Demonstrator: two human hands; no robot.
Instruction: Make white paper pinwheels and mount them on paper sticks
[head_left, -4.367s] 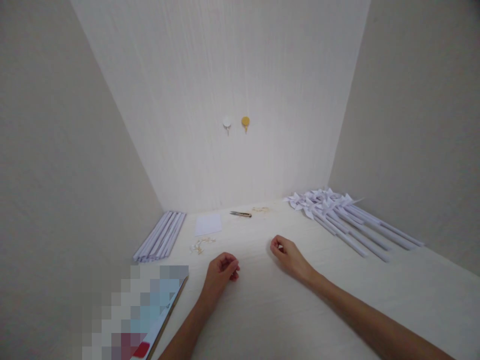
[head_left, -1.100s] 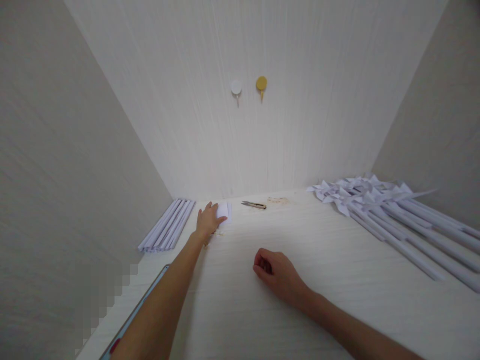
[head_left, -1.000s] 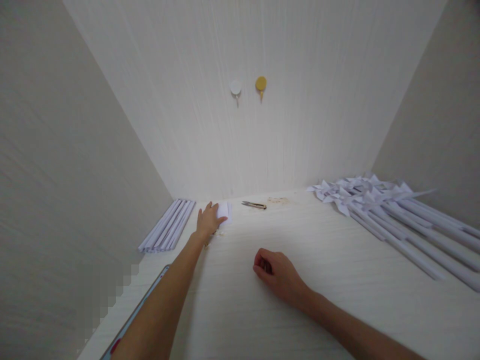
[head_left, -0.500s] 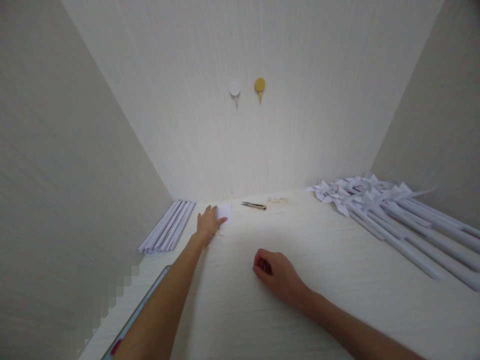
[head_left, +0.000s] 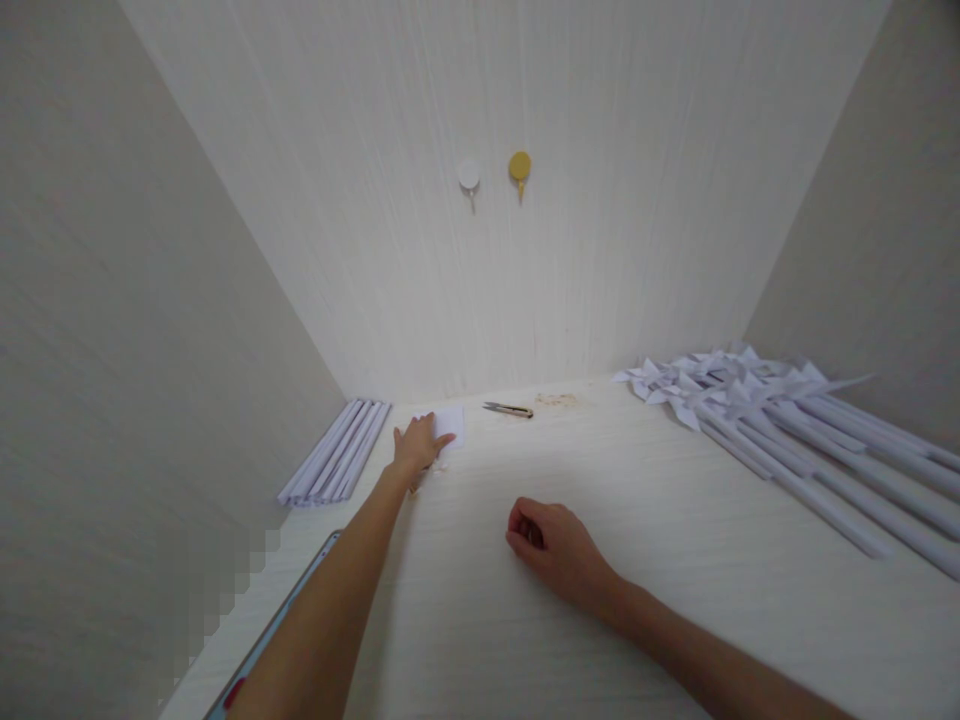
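My left hand (head_left: pixel 418 444) is stretched to the back of the table and lies flat, fingers spread, on a small stack of white square paper (head_left: pixel 452 424). It covers most of the stack. A few small pale bits (head_left: pixel 438 466) lie just beside that hand. My right hand (head_left: pixel 553 543) rests on the table in a loose fist nearer to me; I see nothing in it.
Small snips (head_left: pixel 508 410) lie behind the paper, with pale scraps (head_left: pixel 556 400) next to them. White rolled paper sticks (head_left: pixel 337 450) are bundled at the back left. Finished paper pinwheels on sticks (head_left: pixel 757 415) are piled at the right. Two round hooks (head_left: pixel 494 172) sit on the back wall.
Since 4.4 s ago my left hand has reached forward from the near table onto the paper stack. In the last second it only shifted its fingers slightly. My right hand stays still.
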